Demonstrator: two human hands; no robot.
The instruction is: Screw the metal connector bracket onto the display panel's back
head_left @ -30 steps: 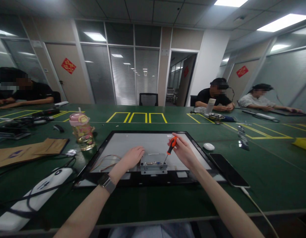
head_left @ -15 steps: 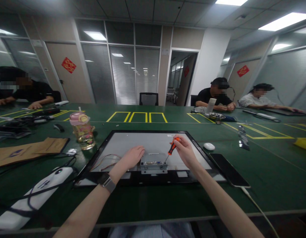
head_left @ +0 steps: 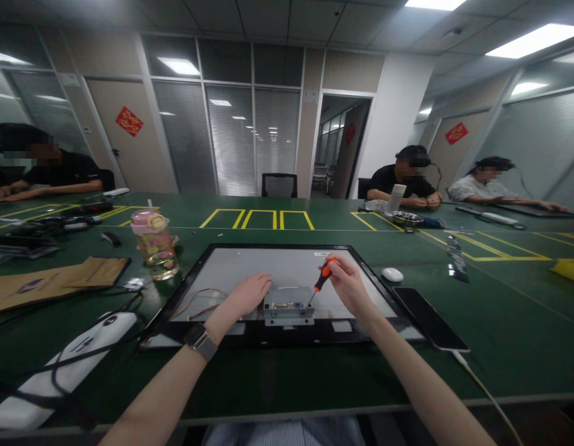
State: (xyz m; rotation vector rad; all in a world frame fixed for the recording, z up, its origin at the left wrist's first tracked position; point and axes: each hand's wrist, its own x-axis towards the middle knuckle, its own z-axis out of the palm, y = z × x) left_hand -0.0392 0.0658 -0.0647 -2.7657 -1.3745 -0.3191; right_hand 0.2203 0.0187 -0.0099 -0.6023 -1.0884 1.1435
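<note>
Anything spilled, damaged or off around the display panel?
No spill or damage visible. Only mild oddity: black cables lie looped untidily over the white power strip, left of the display panel.

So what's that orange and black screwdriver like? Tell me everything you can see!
The screwdriver has a chunky orange and black handle, which looks like plastic or rubber, and a thin shaft that looks like metal. The right hand holds it by the handle's upper part. It's tilted, with its handle up and its tip down to the left, at the right end of a grey bracket. The tip is too small to show its shape or whether it sits in a screw.
</note>
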